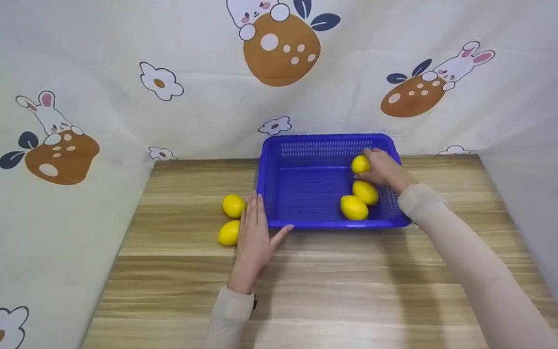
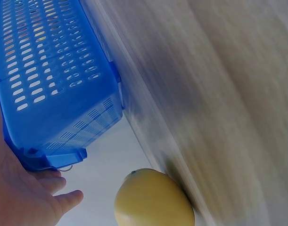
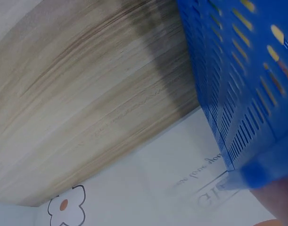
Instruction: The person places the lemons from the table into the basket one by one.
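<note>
A blue plastic basket [image 1: 315, 194] with slotted walls stands at the back of the wooden table. Inside its right end my right hand [image 1: 386, 169] grips a yellow lemon [image 1: 360, 164] between thumb and fingers. Just in front of that hand, a second lemon [image 1: 365, 193] and a third lemon [image 1: 354, 208] lie on the basket floor. With fingers straight, my left hand [image 1: 254, 237] rests against the basket's front left corner, its thumb by the front rim. Left of this hand are two more lemons on the table, a rear lemon [image 1: 234, 206] and a front lemon [image 1: 228, 233], partly hidden by the hand.
Behind the basket hangs a pale cloth [image 1: 201, 116] printed with rabbits and flowers, and it also covers both sides. The wooden tabletop [image 1: 327, 291] stretches in front of the basket and to its left and right.
</note>
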The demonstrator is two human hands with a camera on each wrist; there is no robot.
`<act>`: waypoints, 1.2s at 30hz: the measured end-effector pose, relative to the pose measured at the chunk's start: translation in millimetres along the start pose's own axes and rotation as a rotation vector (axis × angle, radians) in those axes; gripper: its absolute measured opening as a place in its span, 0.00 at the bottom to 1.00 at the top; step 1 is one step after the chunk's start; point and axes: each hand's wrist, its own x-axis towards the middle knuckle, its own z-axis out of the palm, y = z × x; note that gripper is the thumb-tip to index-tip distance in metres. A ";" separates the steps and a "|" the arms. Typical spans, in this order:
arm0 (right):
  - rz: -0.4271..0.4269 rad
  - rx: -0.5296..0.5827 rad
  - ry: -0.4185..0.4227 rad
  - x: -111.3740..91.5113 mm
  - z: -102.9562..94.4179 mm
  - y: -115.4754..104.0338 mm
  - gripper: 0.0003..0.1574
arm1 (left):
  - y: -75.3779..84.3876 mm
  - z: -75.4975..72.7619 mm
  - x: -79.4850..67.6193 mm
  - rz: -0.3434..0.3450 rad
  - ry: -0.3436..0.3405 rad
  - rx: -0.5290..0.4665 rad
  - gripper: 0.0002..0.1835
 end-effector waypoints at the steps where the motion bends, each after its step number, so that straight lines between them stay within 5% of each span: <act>1: -0.001 -0.003 -0.007 1.2 0.6 -0.3 0.47 | -0.4 -0.2 -0.4 -0.002 0.000 0.003 0.59; 23: -0.026 -0.160 -0.071 9.0 7.1 4.4 0.45 | 0.3 5.3 -1.7 0.015 0.027 -0.013 0.59; 36: -0.032 -0.137 -0.081 13.6 8.5 3.1 0.39 | -0.5 1.2 -1.2 0.011 0.024 -0.007 0.58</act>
